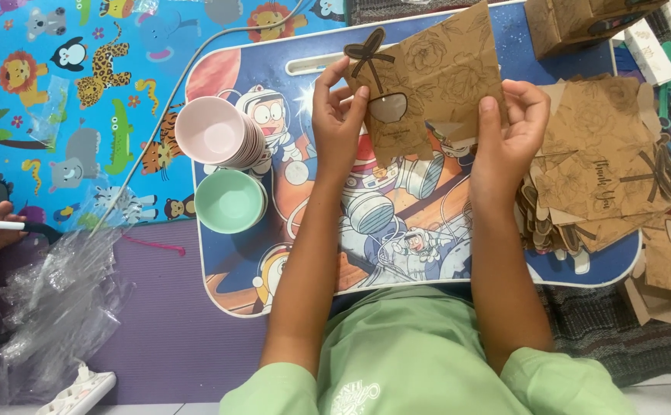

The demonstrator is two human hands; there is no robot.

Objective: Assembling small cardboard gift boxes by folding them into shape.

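Both hands hold a flat brown kraft box blank (427, 81) up above the far middle of the cartoon lap tray (504, 265). Left hand (338, 107) fingers pinch its left edge by the printed bow; right hand (506, 127) fingers clamp the right edge. Looks like the folding stage – next needs creases pressed. Blank's long axis runs left-right, tilted, far-right corner up. More blanks (604, 192) piled right.

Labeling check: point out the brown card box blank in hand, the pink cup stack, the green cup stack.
brown card box blank (435, 73), head view, on its printed face.
pink cup stack (211, 131), head view, inside the top cup.
green cup stack (229, 201), head view, inside the top cup.
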